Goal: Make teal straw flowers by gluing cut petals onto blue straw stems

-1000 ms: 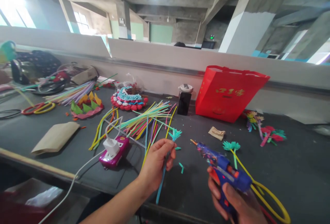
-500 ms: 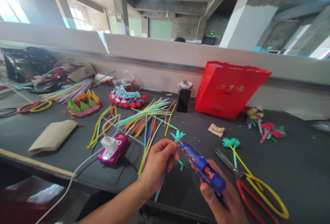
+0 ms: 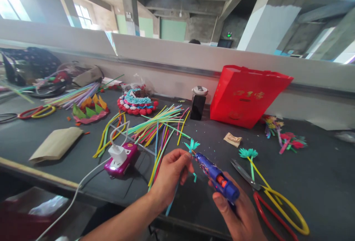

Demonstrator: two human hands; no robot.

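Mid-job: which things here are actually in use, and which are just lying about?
In use: left hand pinching the fringed straw; right hand holding the glue gun, nozzle at the fringe.
Lying about: scissors, red bag, loose straws, brown envelope.

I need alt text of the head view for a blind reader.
The right hand points a blue hot-glue gun at a teal fringed straw flower held by the left hand, above a dark table strewn with coloured straws. A red bag stands behind.

blue glue gun (image 3: pixel 215 175), tip touching teal straw (image 3: pixel 191 145)
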